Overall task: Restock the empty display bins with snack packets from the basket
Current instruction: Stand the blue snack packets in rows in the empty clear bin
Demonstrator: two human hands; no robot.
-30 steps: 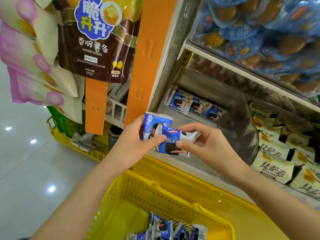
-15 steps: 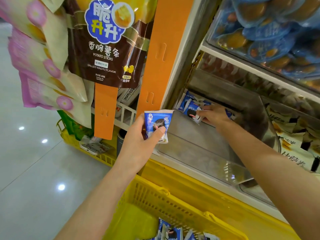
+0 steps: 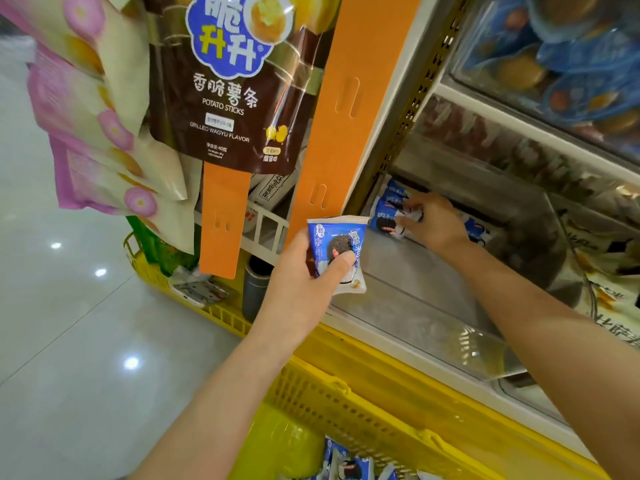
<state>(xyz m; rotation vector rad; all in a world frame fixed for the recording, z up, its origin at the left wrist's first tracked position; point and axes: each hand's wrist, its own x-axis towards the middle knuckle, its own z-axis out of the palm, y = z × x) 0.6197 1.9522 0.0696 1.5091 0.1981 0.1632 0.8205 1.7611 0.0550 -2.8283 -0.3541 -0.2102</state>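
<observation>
My left hand [image 3: 304,282] grips a blue-and-white cookie packet [image 3: 341,251] in front of the clear display bin [image 3: 415,306], thumb across its face. My right hand [image 3: 433,223] reaches deep into the bin and pinches another blue packet [image 3: 389,223] at the back left corner, beside a packet [image 3: 394,192] standing there. One more blue packet [image 3: 476,232] shows behind the right wrist. The yellow basket [image 3: 346,403] sits below, with several blue packets [image 3: 349,464] in its bottom.
An orange strip [image 3: 343,133] with hanging snack bags, among them a brown potato-sticks bag [image 3: 225,81], hangs left of the bin. The neighbouring bin at right holds cream packets [image 3: 609,306]. Blue packets fill the shelf above [image 3: 561,64]. A second yellow basket [image 3: 194,296] stands on the floor at left.
My right hand took one packet from the left hand's pair, carried it into the bin and now sets it at the back left. The left hand stays put with one packet.
</observation>
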